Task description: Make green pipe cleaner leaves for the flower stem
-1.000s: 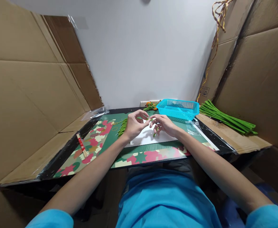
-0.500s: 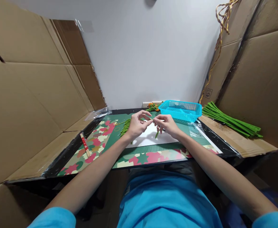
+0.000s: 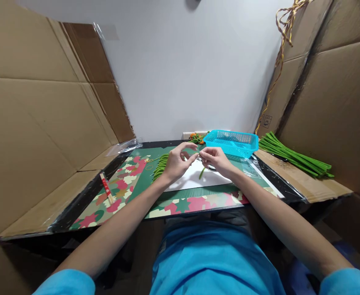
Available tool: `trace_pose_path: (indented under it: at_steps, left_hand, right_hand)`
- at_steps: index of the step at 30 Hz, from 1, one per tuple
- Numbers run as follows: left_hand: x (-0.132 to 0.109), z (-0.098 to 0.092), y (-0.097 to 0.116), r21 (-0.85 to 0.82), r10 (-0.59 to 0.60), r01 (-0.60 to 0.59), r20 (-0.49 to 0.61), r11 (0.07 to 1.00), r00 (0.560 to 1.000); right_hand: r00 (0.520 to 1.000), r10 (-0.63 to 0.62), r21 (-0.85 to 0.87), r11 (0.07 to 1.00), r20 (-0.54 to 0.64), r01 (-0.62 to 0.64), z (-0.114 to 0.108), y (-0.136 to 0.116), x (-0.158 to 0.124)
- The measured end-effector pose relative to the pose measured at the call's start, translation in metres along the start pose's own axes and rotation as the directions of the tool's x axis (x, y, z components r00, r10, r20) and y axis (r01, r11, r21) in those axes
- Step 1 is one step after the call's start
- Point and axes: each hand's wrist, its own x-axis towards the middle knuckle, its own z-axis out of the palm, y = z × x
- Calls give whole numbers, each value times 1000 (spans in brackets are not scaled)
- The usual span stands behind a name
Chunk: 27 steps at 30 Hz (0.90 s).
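Observation:
Over a white sheet (image 3: 187,182), my left hand (image 3: 179,163) and my right hand (image 3: 217,160) meet at the fingertips. Each is closed in a pinch, and what lies between the fingertips is too small to make out. A short green piece (image 3: 202,173) shows just below my right hand, slanting over the sheet. Part of a dark, rounded object (image 3: 211,167) is visible under the right fingers. Several green curved pieces (image 3: 160,166) lie in a row at the left of my left hand, partly covered by it.
A blue basket (image 3: 232,142) stands at the back right, beside orange flowers (image 3: 197,137). Long green stems (image 3: 296,155) lie on cardboard at the right. A red-wrapped pair of sticks (image 3: 106,188) is at the left, with a thin ring (image 3: 149,167) nearer the middle. Cardboard walls flank the table.
The view has shifted slightly. The hands remain together at the fingertips; the right fingers have curled in a little, and more of the dark rounded object shows beneath them.

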Motion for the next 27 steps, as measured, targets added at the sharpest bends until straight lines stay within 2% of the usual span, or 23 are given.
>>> trace_pose_path:
  at_steps: [3, 5, 8, 10, 12, 15, 18, 20, 23, 24, 25, 26, 27]
  left_hand:
    - [5, 4, -11, -88, -127, 130, 46, 988, 991]
    - [6, 6, -15, -206, -248, 273, 137, 940, 959]
    - [3, 6, -12, -306, -403, 475, 270, 825, 874]
    - [0, 4, -3, -342, -437, 549, 353, 763, 827]
    - [-3, 1, 7, -385, -413, 550, 384, 741, 826]
    - [-8, -4, 24, -421, -347, 476, 347, 772, 871]
    - [-18, -7, 38, -403, -293, 415, 331, 816, 897]
    - [-29, -7, 46, -351, -252, 376, 350, 857, 902]
    - [-50, -6, 53, -210, -174, 264, 370, 941, 913]
    - [-57, -6, 54, -139, -113, 169, 341, 976, 933]
    - [-63, -6, 55, -39, -9, 21, 303, 999, 953]
    - [-68, -7, 55, 76, 135, -167, 318, 983, 938]
    - [-72, -7, 55, 175, 280, -362, 371, 916, 886]
  right_hand:
    - [970, -212, -347, 924, -118, 160, 0, 3, -3]
    - [940, -326, -517, 824, -100, 231, 0, 3, -6]
    - [911, -413, -646, 701, -22, 302, 1, 2, -11]
    - [904, -427, -681, 662, 2, 314, 3, 0, -13]
    - [900, -435, -693, 646, 9, 319, 6, -3, -16]
    - [897, -443, -683, 655, -2, 322, 14, -11, -24]
    - [918, -395, -635, 715, -21, 293, 23, -23, -40]
    - [951, -309, -570, 786, -25, 241, 29, -31, -57]
    - [995, -95, -410, 908, -19, 79, 38, -39, -84]
    - [999, -30, -351, 936, -23, 20, 40, -41, -92]
    - [999, 23, -313, 949, -26, -30, 41, -42, -98]
    - [997, 65, -285, 956, -30, -71, 42, -43, -104]
    - [994, 105, -254, 961, -34, -110, 42, -43, -108]
